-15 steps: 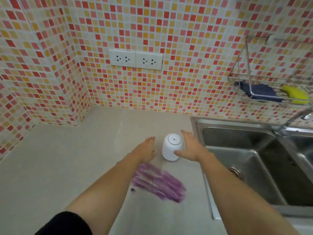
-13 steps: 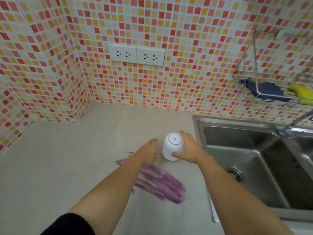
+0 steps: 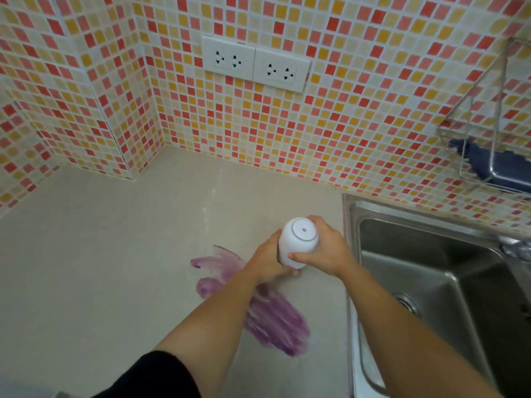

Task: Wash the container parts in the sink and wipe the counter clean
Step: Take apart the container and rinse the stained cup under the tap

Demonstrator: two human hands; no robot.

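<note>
A small white rounded container (image 3: 297, 242) stands upright on the beige counter (image 3: 115, 254), just left of the steel sink (image 3: 431, 268). My left hand (image 3: 265, 261) wraps its lower left side and my right hand (image 3: 324, 248) grips its right side, thumb across the front. A purple smear (image 3: 273, 317) spreads over the counter in front of the container, partly hidden under my left forearm.
A wire rack (image 3: 488, 156) on the tiled wall at the right holds a dark blue cloth (image 3: 494, 165). Two white sockets (image 3: 255, 63) sit on the wall behind. The faucet base (image 3: 514, 248) is at the sink's right edge.
Both hands have closed in from either side and now grasp the white container. The camera has moved closer and lower over the counter.
</note>
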